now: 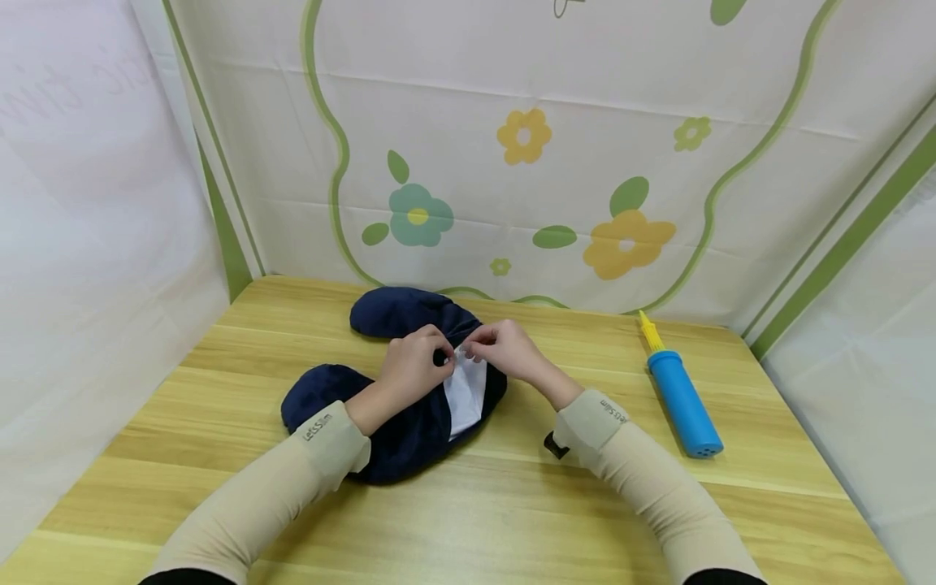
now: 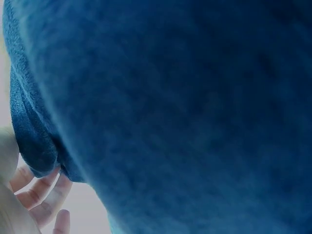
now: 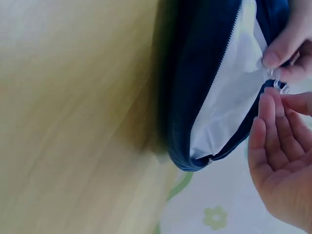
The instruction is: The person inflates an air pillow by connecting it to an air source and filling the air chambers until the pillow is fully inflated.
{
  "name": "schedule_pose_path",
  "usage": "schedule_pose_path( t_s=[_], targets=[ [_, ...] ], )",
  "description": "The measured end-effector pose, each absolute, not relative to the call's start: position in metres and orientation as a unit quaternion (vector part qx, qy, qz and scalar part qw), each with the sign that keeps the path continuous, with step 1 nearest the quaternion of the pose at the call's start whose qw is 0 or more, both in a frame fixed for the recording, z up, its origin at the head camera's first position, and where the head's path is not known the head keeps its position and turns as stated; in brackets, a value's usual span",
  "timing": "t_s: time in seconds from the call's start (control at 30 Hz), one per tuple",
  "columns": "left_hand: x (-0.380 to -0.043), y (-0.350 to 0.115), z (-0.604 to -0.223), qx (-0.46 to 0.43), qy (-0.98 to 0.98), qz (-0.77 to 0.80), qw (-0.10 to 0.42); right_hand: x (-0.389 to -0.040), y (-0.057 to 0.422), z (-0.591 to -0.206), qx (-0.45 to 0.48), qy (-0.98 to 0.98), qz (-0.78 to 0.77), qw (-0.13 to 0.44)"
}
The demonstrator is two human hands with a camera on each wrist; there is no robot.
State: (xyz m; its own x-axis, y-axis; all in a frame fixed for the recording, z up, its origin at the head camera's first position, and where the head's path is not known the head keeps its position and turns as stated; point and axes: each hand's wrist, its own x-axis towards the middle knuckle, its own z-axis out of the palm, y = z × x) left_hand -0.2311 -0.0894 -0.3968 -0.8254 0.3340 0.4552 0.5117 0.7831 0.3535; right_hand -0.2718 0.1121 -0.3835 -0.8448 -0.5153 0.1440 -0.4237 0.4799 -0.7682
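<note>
A navy plush U-shaped neck pillow lies on the table, its two arms pointing left. Its zipper is undone, and a white inner bladder shows through the gap. From the bladder sticks out a small clear plastic valve. My left hand pinches the valve's base between thumb and finger. Opposite it, my right hand pinches the valve's clear cap, its other fingers loosely bent. Navy plush fills most of the left wrist view and hides the valve there.
A blue hand pump with a yellow nozzle lies at the right of the wooden table. Behind the table hangs a white flowered curtain. More white cloth stands at both sides.
</note>
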Motion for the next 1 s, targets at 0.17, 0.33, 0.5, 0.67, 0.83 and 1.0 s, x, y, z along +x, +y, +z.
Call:
schedule_pose_path(
  t_s=[0.17,0.33,0.5,0.67,0.83,1.0],
  targets=[
    [-0.229,-0.090,-0.396,-0.226,-0.928,-0.238,0.178,-0.281,0.113,-0.390,-0.208,0.825,-0.503,0.152],
    [-0.229,-0.091,-0.397,-0.228,-0.928,-0.232,0.180,-0.285,0.110,-0.396,-0.183,0.821,-0.510,0.180],
    [-0.231,-0.091,-0.397,-0.227,-0.928,-0.237,0.176,-0.286,0.110,-0.397,-0.175,0.830,-0.503,0.166],
    [-0.233,-0.093,-0.396,-0.205,-0.936,-0.249,0.142,-0.283,0.109,-0.393,-0.181,0.834,-0.499,0.149],
    [-0.234,-0.094,-0.394,-0.184,-0.941,-0.256,0.122,-0.280,0.112,-0.388,-0.200,0.836,-0.492,0.137],
    [-0.235,-0.092,-0.395,-0.183,-0.942,-0.255,0.119,-0.278,0.123,-0.383,-0.197,0.830,-0.506,0.127]
  ],
)
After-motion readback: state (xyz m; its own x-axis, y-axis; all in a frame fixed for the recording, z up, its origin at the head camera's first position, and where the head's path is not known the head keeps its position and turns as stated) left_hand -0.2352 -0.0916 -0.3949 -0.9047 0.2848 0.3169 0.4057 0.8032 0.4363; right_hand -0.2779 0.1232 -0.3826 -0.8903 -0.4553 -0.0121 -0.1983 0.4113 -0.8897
